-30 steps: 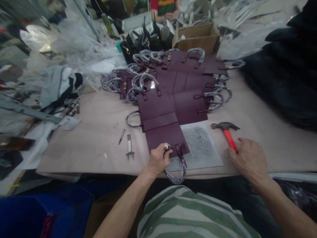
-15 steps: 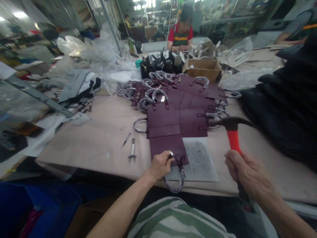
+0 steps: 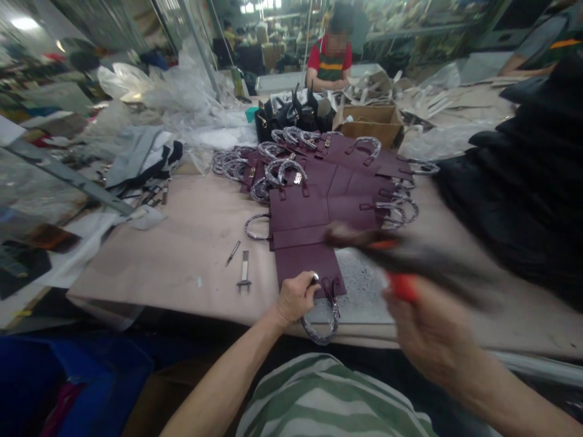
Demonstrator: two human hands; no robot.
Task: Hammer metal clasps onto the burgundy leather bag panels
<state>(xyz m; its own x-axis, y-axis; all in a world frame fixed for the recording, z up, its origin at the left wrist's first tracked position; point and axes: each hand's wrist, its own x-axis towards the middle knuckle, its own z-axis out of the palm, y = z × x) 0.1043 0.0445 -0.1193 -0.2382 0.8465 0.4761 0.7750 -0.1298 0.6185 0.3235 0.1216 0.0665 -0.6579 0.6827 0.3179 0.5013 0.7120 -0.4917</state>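
Note:
My left hand [image 3: 295, 297] is closed round a short metal punch [image 3: 315, 277], whose rounded top shows above the fingers. It rests on the near end of a dark purple bag panel [image 3: 303, 258], beside the base of a plastic-wrapped handle [image 3: 321, 332]. Under that end lies a speckled grey slab [image 3: 364, 291]. My right hand [image 3: 432, 328] grips a claw hammer [image 3: 401, 282] with a red and black handle, raised to the right of the panel. Motion smears the hammer's head. Left of the panel lie a small metal rod [image 3: 232, 253] and a two-pronged metal tool [image 3: 245, 273].
More purple bag panels [image 3: 350, 182] with wrapped handles are heaped beyond. Behind them stand black bags [image 3: 291, 115] and a cardboard box [image 3: 371, 124]. Black material is piled high [image 3: 514, 170] at right. A person [image 3: 330, 60] sits across the table; another's arm shows at upper right.
The hammer has swung left and tilted, its head now nearer the punch, and my right hand has moved left with it. My left hand keeps its place on the panel.

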